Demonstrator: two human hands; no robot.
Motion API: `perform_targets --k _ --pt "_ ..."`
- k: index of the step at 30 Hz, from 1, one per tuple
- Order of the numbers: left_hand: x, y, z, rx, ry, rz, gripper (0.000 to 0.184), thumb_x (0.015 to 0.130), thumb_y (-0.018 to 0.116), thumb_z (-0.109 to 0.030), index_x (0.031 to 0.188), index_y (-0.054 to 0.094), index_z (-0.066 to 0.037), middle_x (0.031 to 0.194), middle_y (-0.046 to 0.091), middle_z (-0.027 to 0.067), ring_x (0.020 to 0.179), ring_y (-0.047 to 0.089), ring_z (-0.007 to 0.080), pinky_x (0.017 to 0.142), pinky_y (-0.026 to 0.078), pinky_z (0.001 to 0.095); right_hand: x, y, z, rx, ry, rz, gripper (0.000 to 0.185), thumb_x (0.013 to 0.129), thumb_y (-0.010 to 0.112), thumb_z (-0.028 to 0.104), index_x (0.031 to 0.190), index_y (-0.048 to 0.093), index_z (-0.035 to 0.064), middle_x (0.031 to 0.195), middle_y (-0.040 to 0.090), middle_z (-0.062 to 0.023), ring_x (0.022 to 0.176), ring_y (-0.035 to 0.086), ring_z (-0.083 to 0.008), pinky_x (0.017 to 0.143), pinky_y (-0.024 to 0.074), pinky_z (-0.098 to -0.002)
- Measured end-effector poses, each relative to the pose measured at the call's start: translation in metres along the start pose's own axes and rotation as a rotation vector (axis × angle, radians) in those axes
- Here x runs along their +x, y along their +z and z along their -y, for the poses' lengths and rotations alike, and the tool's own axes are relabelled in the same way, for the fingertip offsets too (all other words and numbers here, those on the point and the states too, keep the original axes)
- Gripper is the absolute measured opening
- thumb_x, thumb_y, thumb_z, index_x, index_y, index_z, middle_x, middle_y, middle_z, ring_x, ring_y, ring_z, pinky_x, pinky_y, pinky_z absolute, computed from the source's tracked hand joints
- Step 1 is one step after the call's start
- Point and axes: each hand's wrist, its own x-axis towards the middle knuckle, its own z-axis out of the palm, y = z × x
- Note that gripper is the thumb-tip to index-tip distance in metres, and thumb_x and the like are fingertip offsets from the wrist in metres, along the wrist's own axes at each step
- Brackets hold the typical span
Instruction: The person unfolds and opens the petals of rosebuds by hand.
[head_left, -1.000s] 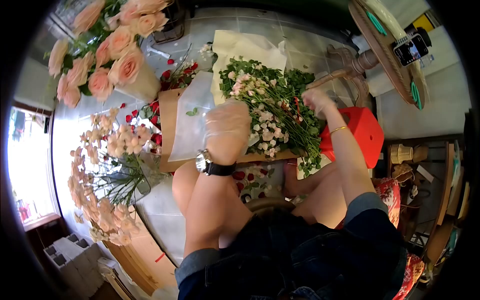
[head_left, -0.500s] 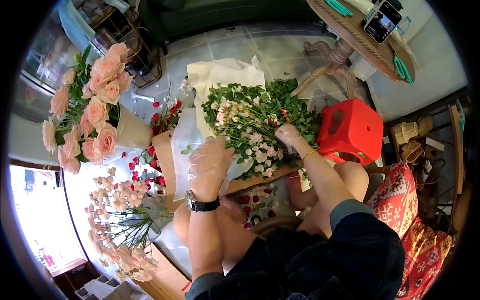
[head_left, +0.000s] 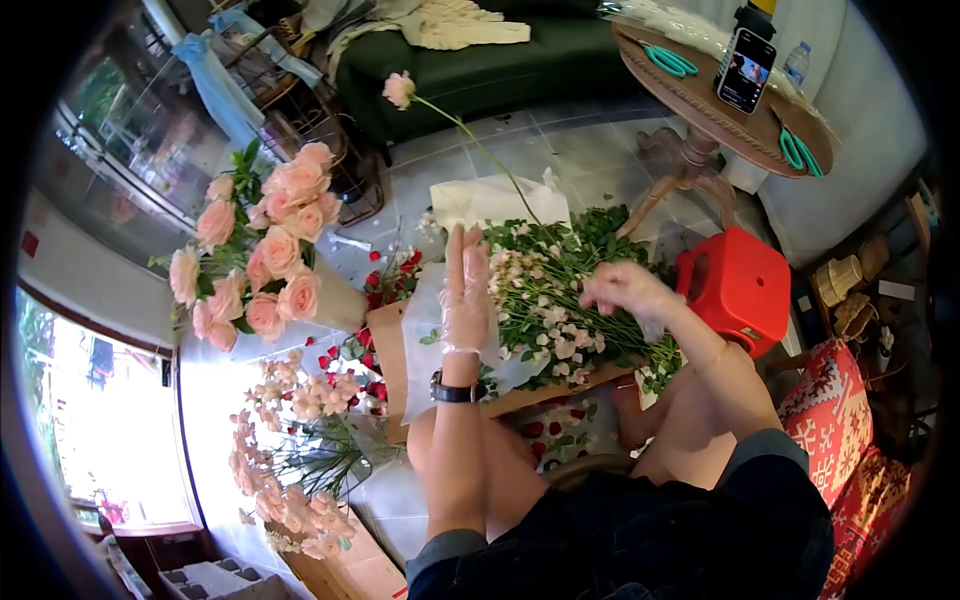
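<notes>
My left hand (head_left: 466, 300), in a clear plastic glove, is raised with its fingers straight, beside the left edge of a heap of small pale-pink flowers (head_left: 570, 340) with green leaves. Nothing shows in it. To the right, my gloved right hand (head_left: 630, 288) is closed above the cut stems. A single pink rose (head_left: 398, 91) stands out over the heap, tilted to the left; its long stem runs down toward my right fingertips, where its lower end blends with the greenery. White wrapping paper (head_left: 500, 200) and brown paper (head_left: 390, 340) lie under and around the heap.
A bucket (head_left: 340, 290) of large pink roses (head_left: 283, 250) stands left, with more pale blooms (head_left: 310, 510) below. A red stool (head_left: 745, 285) is at right. The round table (head_left: 690, 95) bears a phone (head_left: 746, 70) and green-handled scissors (head_left: 798, 150). Red petals litter the floor.
The single pink rose now rises above the heap. My left fingers have straightened upward, and my right hand has lifted from the stems. The whole view has shifted.
</notes>
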Motion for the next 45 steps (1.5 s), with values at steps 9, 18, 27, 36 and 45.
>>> perform_targets --k 9,18,27,36,45 --pt "0.011 -0.002 0.008 -0.633 -0.076 -0.264 0.053 0.093 0.048 -0.025 0.137 0.027 -0.003 0.128 0.045 0.0148 0.107 0.053 0.0236 0.084 0.046 0.0327 -0.066 0.087 -0.047 0.025 0.107 0.262 0.024 0.088 0.053 0.020 0.082 0.065 0.0012 0.073 0.065 -0.0072 0.064 0.063 -0.0128 0.059 0.0499 -0.0266" --pt "0.001 0.008 -0.007 -0.656 -0.009 -0.023 0.028 0.095 0.044 -0.022 0.116 0.047 -0.003 0.063 0.044 -0.0032 0.053 0.033 0.0029 0.045 0.026 0.0159 -0.029 0.044 -0.009 -0.755 -0.387 0.436 0.027 0.085 0.053 0.027 0.088 0.061 0.0022 0.088 0.056 -0.0131 0.085 0.056 -0.0313 0.071 0.0464 -0.0394" --pt "-0.020 0.057 0.011 -0.377 -0.137 0.103 0.026 0.094 0.047 -0.020 0.115 0.047 -0.006 0.070 0.055 0.0034 0.055 0.044 0.0050 0.050 0.038 0.0174 -0.003 0.023 0.097 -0.333 -0.633 -0.490 0.026 0.075 0.066 0.006 0.100 0.057 0.0075 0.083 0.051 -0.0041 0.070 0.049 -0.0146 0.064 0.0430 -0.0258" --pt "-0.031 0.074 0.024 -0.419 -0.194 0.214 0.021 0.094 0.047 -0.016 0.112 0.048 -0.004 0.070 0.056 0.0043 0.055 0.043 0.0040 0.049 0.036 0.0162 -0.005 0.009 0.084 -0.422 -0.704 -0.512 0.022 0.072 0.070 0.010 0.093 0.061 0.0093 0.083 0.051 -0.0039 0.073 0.052 -0.0166 0.066 0.0439 -0.0266" --pt "-0.032 0.070 0.034 -0.147 0.018 0.029 0.024 0.092 0.050 -0.023 0.109 0.050 -0.005 0.088 0.054 0.0012 0.065 0.050 0.0082 0.053 0.043 0.0189 -0.014 0.018 0.083 -0.696 -0.945 -0.359 0.013 0.073 0.065 0.016 0.076 0.056 0.0064 0.090 0.059 -0.0036 0.081 0.057 -0.0211 0.070 0.0492 -0.0318"
